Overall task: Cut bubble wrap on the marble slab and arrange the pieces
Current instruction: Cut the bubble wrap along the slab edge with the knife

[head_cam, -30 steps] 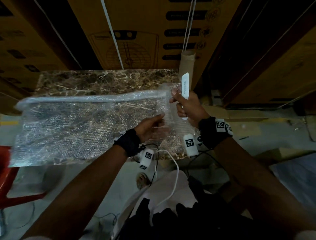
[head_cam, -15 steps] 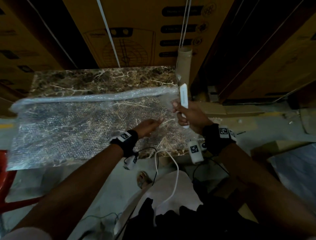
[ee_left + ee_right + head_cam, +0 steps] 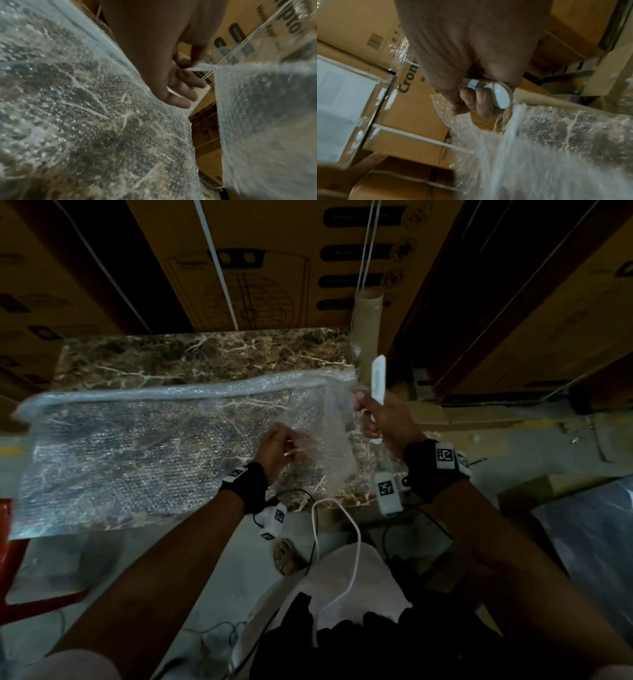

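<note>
Writing: behind the marble slab (image 3: pixel 205 361), cardboard boxes (image 3: pixel 274 261) are showing dark printed labels; from your right wrist view one box (image 3: pixel 412 86) is reading "Cron", the rest cut off by your hand. Black-and-white square markers are sitting on both wrist bands.
Bubble wrap: the large sheet (image 3: pixel 137 453) is lying flat across the marble slab, overhanging its near and left edges; a smaller piece (image 3: pixel 322 440) is hanging lifted over the slab's right end.
Left hand: your left hand (image 3: pixel 277 450) is holding the smaller piece above the slab's near right part, thumb and forefinger pinching its edge, the other fingers (image 3: pixel 180 94) lying loosely extended.
Right hand: your right hand (image 3: pixel 383 419) is curling round a white cutter (image 3: pixel 376 381) at the slab's far right corner, its fingers (image 3: pixel 471 104) also pinching the piece's upper edge.
Edges: a cardboard tube (image 3: pixel 366 326) is standing just beside that corner.
Open room: the far strip of the slab is lying bare.
</note>
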{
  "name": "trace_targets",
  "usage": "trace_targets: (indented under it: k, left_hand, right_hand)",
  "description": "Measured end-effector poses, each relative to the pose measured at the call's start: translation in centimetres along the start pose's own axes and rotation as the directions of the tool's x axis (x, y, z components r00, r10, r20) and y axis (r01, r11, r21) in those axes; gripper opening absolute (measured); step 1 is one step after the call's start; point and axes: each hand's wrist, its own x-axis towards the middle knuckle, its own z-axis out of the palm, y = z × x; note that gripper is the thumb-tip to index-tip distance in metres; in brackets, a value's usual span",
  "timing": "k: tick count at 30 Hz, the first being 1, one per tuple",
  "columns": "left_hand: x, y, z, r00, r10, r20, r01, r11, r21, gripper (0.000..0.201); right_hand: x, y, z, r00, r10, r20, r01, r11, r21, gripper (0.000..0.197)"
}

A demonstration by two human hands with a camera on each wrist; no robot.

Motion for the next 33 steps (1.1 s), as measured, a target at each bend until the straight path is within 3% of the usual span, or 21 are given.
trace_targets:
  k: [3, 6, 9, 12, 13, 15, 17, 19, 20, 22, 26, 29, 33]
  left_hand:
    - [0.2, 1.0, -1.0, 0.993, 0.033, -0.113, -0.035, 0.999, -0.015, 0.022]
    - [0.8, 1.4, -2.1, 0.958, 0.082, -0.275, -0.088, 0.996, -0.008, 0.022]
    - [1.0, 1.5, -3.2, 0.926, 0.192, -0.326, -0.148, 0.977, 0.155, 0.016]
    - [-0.1, 2.0, -2.9, 0.906, 0.344, -0.246, -0.233, 0.891, 0.390, 0.019]
    - [-0.5, 2.1, -2.7, 0.893, 0.393, -0.219, -0.256, 0.845, 0.470, 0.020]
    - [-1.0, 2.3, -2.4, 0.892, 0.418, -0.175, -0.265, 0.794, 0.547, 0.032]
    - [-1.0, 2.0, -2.5, 0.906, 0.412, -0.099, -0.293, 0.778, 0.556, 0.041]
    - [-0.9, 2.1, -2.7, 0.922, 0.385, -0.045, -0.300, 0.781, 0.547, 0.026]
    - [-0.9, 2.2, -2.6, 0.932, 0.363, -0.027, -0.287, 0.779, 0.557, 0.024]
    - [-1.4, 2.9, -2.1, 0.931, 0.365, -0.027, -0.285, 0.767, 0.575, 0.020]
    - [-1.4, 3.0, -1.9, 0.941, 0.326, -0.089, -0.249, 0.847, 0.470, 0.025]
    - [-0.5, 2.3, -2.6, 0.950, 0.274, -0.151, -0.181, 0.875, 0.450, 0.026]
    - [0.0, 2.4, -4.1, 0.894, 0.283, -0.349, -0.073, 0.858, 0.509, 0.022]
  right_hand:
    - [0.2, 0.5, -2.1, 0.999, 0.011, -0.041, -0.012, 1.000, -0.019, 0.019]
    - [0.2, 1.2, -4.3, 0.981, -0.054, -0.184, -0.002, 0.956, -0.292, 0.015]
    - [0.9, 2.2, -6.1, 0.968, -0.135, -0.212, -0.026, 0.787, -0.617, 0.012]
    - [1.3, 3.4, -6.8, 0.963, -0.150, -0.222, -0.082, 0.622, -0.779, 0.003]
    - [1.4, 4.1, -6.8, 0.963, -0.145, -0.228, -0.086, 0.637, -0.766, 0.002]
    - [1.3, 5.4, -6.1, 0.960, -0.104, -0.261, -0.080, 0.789, -0.610, 0.014]
    - [1.0, 6.0, -4.9, 0.960, 0.123, -0.251, -0.193, 0.941, -0.277, 0.019]
    - [0.9, 6.5, -4.2, 0.917, 0.395, -0.062, -0.398, 0.915, -0.064, 0.068]
    - [0.6, 6.7, -3.8, 0.893, 0.449, 0.033, -0.449, 0.893, -0.025, 0.089]
    - [0.2, 7.0, -3.3, 0.887, 0.442, 0.130, -0.451, 0.891, 0.046, 0.107]
    - [0.3, 7.3, -1.9, 0.891, 0.446, 0.085, -0.450, 0.892, 0.042, 0.087]
    - [1.4, 8.2, -1.6, 0.908, 0.419, -0.017, -0.419, 0.902, -0.108, 0.045]
    - [2.0, 7.9, -2.5, 0.940, 0.304, -0.157, -0.331, 0.923, -0.194, 0.037]
